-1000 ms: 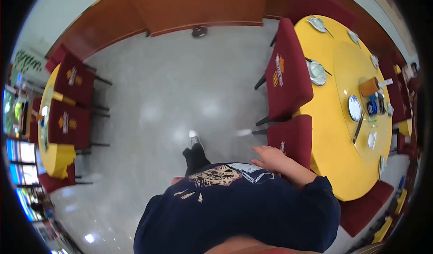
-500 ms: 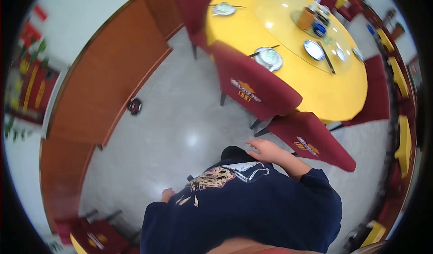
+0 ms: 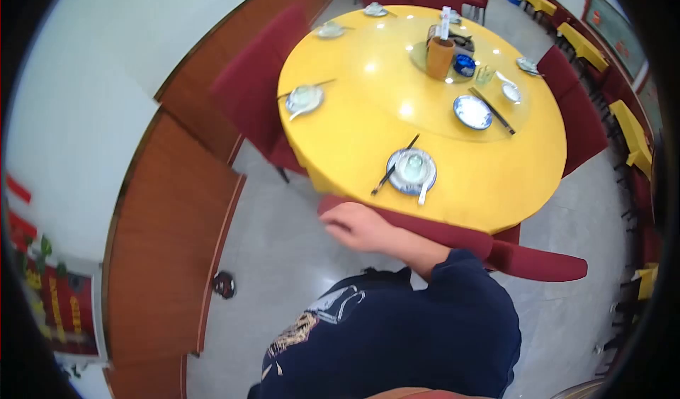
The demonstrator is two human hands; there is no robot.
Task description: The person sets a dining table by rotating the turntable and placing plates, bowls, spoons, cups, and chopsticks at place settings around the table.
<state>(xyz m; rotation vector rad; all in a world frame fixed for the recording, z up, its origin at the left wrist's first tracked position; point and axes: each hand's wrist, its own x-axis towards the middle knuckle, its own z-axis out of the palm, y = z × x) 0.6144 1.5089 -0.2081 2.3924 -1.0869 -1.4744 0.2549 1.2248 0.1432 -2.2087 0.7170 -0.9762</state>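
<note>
My right hand (image 3: 356, 227) reaches forward, palm down with loosely bent fingers and a gap beside the thumb; nothing shows in it. It overlaps the top of a dark red chair back (image 3: 453, 237) at the near edge of a round table with a yellow cloth (image 3: 340, 151). Just beyond the hand lies a place setting: a blue-rimmed plate (image 3: 401, 183) with a small glass (image 3: 415, 163), a white spoon (image 3: 423, 193) and black chopsticks (image 3: 381, 182). My left hand is out of view.
On the glass turntable (image 3: 386, 80) stand a wooden holder (image 3: 440, 59), a blue ashtray (image 3: 465, 65) and a blue-patterned plate (image 3: 472, 113). Another red chair (image 3: 255, 91) stands at left. Wood panelling (image 3: 170, 236) lines the left wall, with a dark round object (image 3: 224, 284) beside it.
My view has moved closer to the table, which now sits more centrally. My right hand has gone from beside my body to the chair back. My left hand has left the view.
</note>
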